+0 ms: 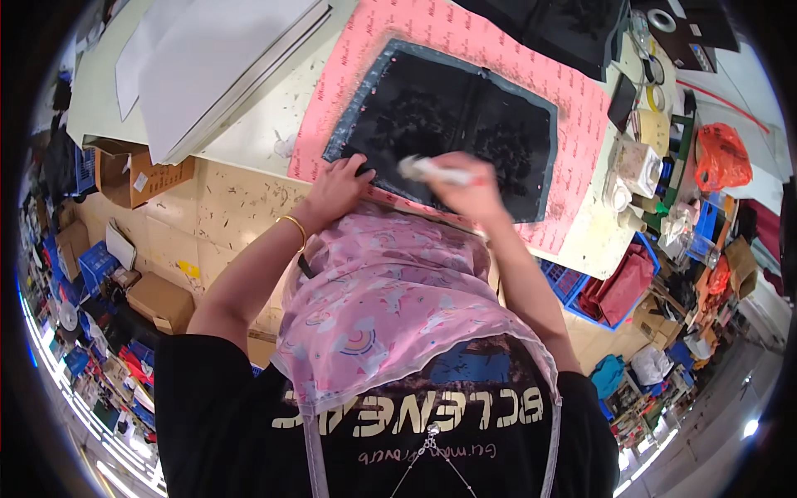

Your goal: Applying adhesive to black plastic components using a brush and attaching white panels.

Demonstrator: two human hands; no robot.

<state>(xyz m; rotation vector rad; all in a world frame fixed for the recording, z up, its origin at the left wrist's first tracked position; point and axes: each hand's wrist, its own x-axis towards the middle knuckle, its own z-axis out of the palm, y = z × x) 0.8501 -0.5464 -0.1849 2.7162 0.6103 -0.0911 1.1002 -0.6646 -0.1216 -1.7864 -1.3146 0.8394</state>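
Note:
A black sheet-like panel (432,108) with a grey, smeared border lies flat on pink printed paper (573,133) on the table. My left hand (336,189) is at the panel's near left corner, its fingers bent and closed on the edge, where a small dark fold or lump shows at the fingertips. Over the near middle of the panel, my right hand (471,187) is closed around a white stick-like tool (440,173) with a red mark. Motion blurs this hand and the tool's pale tip, so the tool's exact kind cannot be told.
Large white sheets (207,66) are stacked at the table's far left. Another black piece (564,33) lies at the far right. Tape rolls (662,21) and a white container (638,166) crowd the right edge. Below stand a cardboard box (137,178) and a blue crate (564,282).

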